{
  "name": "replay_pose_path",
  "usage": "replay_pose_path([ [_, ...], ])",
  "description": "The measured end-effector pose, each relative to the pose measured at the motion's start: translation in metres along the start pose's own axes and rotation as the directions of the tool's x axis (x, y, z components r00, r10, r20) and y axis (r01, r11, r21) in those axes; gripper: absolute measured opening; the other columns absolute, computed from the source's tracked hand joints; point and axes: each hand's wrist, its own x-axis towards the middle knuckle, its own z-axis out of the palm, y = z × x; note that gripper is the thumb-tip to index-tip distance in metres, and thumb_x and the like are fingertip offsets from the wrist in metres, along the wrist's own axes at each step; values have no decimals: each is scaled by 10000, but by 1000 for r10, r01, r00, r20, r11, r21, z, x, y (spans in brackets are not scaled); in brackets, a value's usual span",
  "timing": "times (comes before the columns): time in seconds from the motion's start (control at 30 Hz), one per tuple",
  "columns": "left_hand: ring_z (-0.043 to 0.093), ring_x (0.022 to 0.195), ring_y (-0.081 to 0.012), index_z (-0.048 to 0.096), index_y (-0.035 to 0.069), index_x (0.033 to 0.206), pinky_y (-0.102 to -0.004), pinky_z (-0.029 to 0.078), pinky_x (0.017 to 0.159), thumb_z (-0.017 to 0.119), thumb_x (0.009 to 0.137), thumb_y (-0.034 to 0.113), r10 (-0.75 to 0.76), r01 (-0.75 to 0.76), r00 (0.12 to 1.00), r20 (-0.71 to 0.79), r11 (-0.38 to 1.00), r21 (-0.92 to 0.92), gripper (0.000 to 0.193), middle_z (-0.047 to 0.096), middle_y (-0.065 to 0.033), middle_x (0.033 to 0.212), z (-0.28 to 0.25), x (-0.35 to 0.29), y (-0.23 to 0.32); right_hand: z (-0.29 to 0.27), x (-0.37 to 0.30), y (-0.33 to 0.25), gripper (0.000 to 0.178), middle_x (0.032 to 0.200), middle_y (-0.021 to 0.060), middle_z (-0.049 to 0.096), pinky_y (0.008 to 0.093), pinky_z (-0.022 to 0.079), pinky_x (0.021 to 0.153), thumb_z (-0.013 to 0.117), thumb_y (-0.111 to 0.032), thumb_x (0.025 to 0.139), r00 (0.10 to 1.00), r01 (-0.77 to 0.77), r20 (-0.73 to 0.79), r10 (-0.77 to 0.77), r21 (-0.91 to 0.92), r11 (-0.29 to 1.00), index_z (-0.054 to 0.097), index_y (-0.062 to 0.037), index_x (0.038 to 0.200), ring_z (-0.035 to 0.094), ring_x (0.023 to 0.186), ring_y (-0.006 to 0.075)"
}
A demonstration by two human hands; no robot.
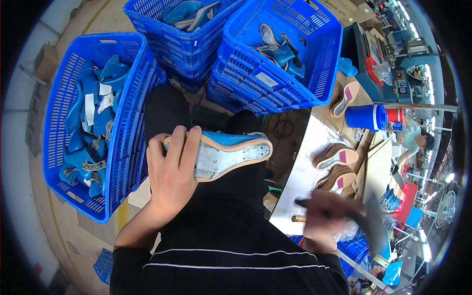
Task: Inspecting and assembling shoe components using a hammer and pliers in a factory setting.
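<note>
In my left hand [172,164] is a blue shoe upper on a last [228,156], held sole side up above my lap. Its bottom is a grey insole board with a tan rim and small dark dots. My fingers wrap over the toe or wide end, hiding that part. To the right, my right hand [324,216] is closed round a hammer [374,223], its dark handle end sticking out on the left. Motion smears both the hand and the hammer head, which is apart from the shoe. Near that hand a brass-coloured rod end [298,218] rests at the table's edge.
Blue crates [140,118] stand at left and ahead, holding blue shoe pieces [93,113]. On the white-topped table [295,184] are stacked insoles [336,156], more insoles [345,98] and a blue jug [363,118]. Another person [413,140] is at the far right.
</note>
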Motion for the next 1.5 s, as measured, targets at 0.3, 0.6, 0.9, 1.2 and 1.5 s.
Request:
replay_pose_path([
  [0.3, 546, 1092, -382, 615, 67, 1401, -458, 460, 874, 768, 777, -25, -11, 11, 1000, 21, 1000, 6, 649, 597, -145, 1326, 3, 0, 3, -11, -19, -3, 407, 854, 15, 544, 222, 310, 465, 517, -465, 1149, 861, -478, -134, 491, 119, 870, 584, -66, 1198, 433, 550, 67],
  [0.6, 549, 1102, -377, 613, 69, 1400, -460, 462, 895, 774, 784, -17, -9, 8, 999, 38, 1000, 17, 642, 599, -137, 1333, 2, 1, 5, 18, 3, -14, 410, 646, 55, 516, 309, 432, 534, 516, -502, 1069, 935, -346, 68, 349, -52, 937, 528, -96, 1017, 545, 582, 164],
  [0.9, 551, 1105, -361, 617, 64, 1397, -460, 469, 918, 795, 795, 5, -18, 18, 1000, 10, 1000, 8, 630, 605, -131, 1329, 2, 0, 4, 9, -32, 26, 451, 563, 21, 488, 272, 368, 418, 427, -423, 1189, 443, -892, 354, 824, 260, 369, 562, -49, 976, 456, 416, 126],
  [1.2, 552, 1089, -356, 634, 46, 1380, -460, 472, 929, 782, 790, -28, -18, 18, 1000, 8, 1000, -22, 613, 608, -142, 1335, 3, -2, 0, 10, -66, 62, 528, 514, -21, 352, 269, 258, 318, 435, -606, 1141, 200, -847, 66, 978, 512, 139, 494, -129, 922, 299, 332, 98],
  [1.5, 546, 1261, -394, 635, 53, 1381, -486, 481, 1032, 897, 714, 15, -13, 13, 1000, 13, 999, -46, 717, 568, -182, 1393, -2, 9, -3, 13, -96, 97, 484, 573, -43, 435, 245, 348, 400, 540, -540, 1131, 236, -940, 88, 968, 272, 204, 597, -67, 1049, 408, 438, 77],
])
